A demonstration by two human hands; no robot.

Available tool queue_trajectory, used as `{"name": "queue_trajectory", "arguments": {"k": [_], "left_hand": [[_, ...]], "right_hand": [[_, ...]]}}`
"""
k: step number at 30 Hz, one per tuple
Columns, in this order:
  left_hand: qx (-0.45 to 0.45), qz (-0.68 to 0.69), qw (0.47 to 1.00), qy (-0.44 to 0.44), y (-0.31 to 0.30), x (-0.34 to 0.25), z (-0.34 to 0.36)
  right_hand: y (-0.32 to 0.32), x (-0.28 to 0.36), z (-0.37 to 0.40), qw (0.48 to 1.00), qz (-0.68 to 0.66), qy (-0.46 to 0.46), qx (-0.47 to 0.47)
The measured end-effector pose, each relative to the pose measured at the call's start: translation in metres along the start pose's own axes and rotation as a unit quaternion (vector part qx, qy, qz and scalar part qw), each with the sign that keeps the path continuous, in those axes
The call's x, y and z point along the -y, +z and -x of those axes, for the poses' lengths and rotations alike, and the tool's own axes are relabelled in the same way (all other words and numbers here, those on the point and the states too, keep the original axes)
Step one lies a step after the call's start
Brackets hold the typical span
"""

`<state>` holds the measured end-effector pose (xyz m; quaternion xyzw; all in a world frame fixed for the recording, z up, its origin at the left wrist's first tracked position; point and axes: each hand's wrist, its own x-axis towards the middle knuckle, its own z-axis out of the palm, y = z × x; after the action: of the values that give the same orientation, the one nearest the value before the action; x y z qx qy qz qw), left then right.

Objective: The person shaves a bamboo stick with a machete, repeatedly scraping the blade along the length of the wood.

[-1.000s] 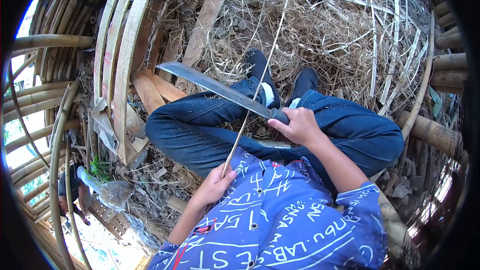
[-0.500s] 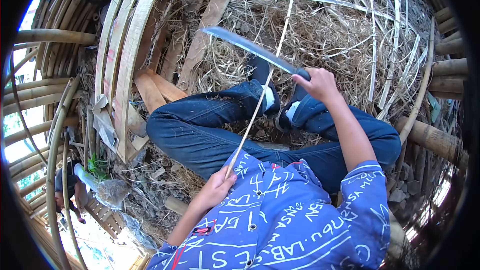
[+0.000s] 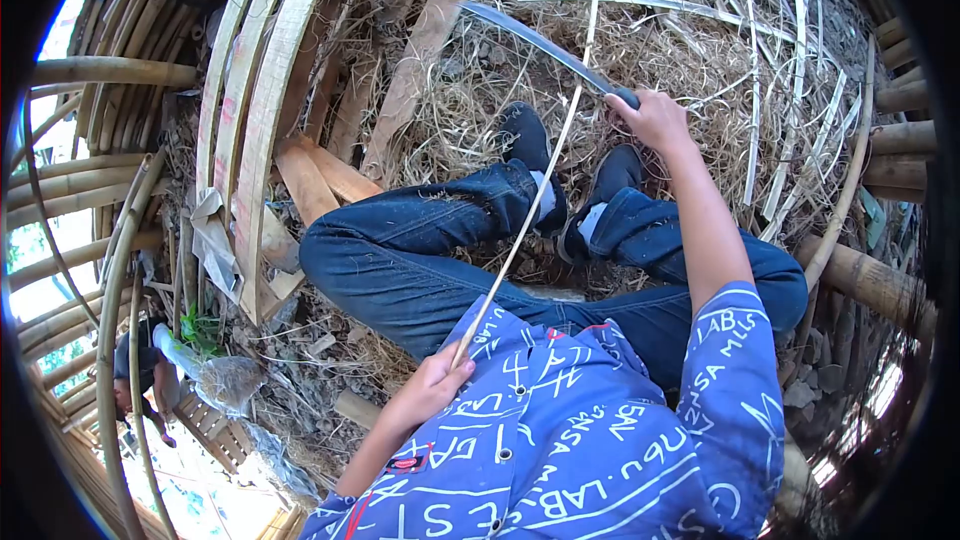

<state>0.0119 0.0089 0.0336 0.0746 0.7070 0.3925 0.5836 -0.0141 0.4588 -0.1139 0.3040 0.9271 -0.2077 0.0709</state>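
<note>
The ground was a deep litter of dry straw point(image 3: 680, 50) and pale shavings, ringed by thick bamboo poles point(image 3: 870, 275), with curved split slats point(image 3: 255, 120) leaning along the left edge of the heap. The person sat on it with legs point(image 3: 400, 250) in blue jeans crossed and dark shoes point(image 3: 525, 135) toward the middle of the litter.

The left hand point(image 3: 432, 388) was closed around the near end of a thin bamboo strip point(image 3: 520, 230), close to the chest. From that grip the strip's long axis ran away from the body, up and slightly rightward, over the crossed legs and between the shoes to the far edge of the straw.

The right hand point(image 3: 655, 120) was clenched on the handle of a long knife point(image 3: 535, 35), the arm stretched out past the shoes, just to the right of the strip. The blade pointed left and away, crossing the strip's far part at a slant. Whether the edge bit into it could not be told. So the left hand sat at the strip's near end, the right beside its far reach.

Another person point(image 3: 135, 380) stood below, at the lower left.
</note>
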Motion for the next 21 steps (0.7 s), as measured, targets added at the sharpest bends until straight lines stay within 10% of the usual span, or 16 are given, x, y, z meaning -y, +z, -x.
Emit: {"name": "queue_trajectory", "arguments": {"k": [21], "left_hand": [[0.038,0.186,0.981,-0.041,-0.019,0.018,0.011]], "right_hand": [[-0.009,0.018,-0.015,0.999,0.011,0.009,0.029]]}}
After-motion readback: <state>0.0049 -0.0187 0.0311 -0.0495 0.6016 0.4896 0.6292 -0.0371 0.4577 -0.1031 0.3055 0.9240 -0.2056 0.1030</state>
